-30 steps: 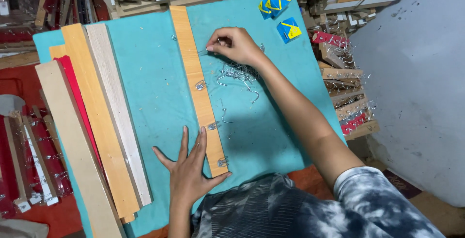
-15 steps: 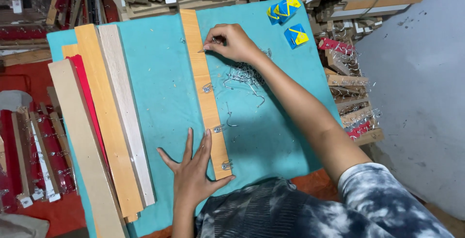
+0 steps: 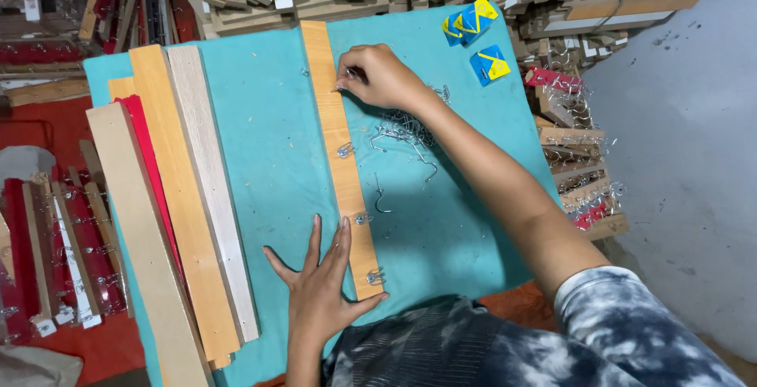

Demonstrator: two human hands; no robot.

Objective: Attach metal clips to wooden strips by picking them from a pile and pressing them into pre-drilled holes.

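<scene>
pinching something small at the right edge of the strip [image 3: 341, 150], the right hand [image 3: 382, 76] sits in the upper middle of the frame, fingers curled tight; what they pinch is too small to make out, likely one of the metal hooks [image 3: 406, 131] from the loose pile just below the wrist. half a second back this hand was at much the same spot near the strip's far end, so the change is slight: the work has settled on that top position rather than moved along.

the left hand [image 3: 319, 284] lies flat and spread at the lower middle, palm down, thumb and forefinger pressed against the strip's near end, holding nothing but pinning it; it has kept that place.

the strip is a narrow orange-brown board on the teal mat [image 3: 260, 150]. its long axis runs from upper middle to lower middle, leaning a little right toward the bottom. three hooks already sit along its right edge, pointing right, in the lower half.

more boards [image 3: 185, 198] lie stacked at left, roughly parallel.
</scene>
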